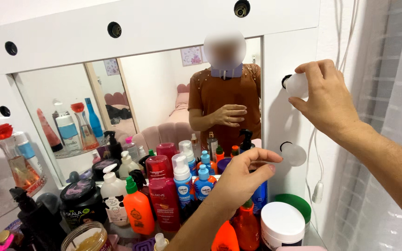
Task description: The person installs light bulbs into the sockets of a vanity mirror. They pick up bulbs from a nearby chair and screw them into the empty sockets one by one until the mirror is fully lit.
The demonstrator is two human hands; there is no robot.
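Bulb (pixel 297 85) in right hand (pixel 325 95), base-first into frame

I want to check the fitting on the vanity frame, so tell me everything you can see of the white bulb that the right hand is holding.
The white bulb is a round, frosted globe, matte like milky glass or plastic, unlit. It sits at a dark socket on the right upright of the white mirror frame, its far side hidden. The right hand grips it from the right, fingers curled over the top and thumb beneath. A second matching bulb sits lower on the same upright, untouched.
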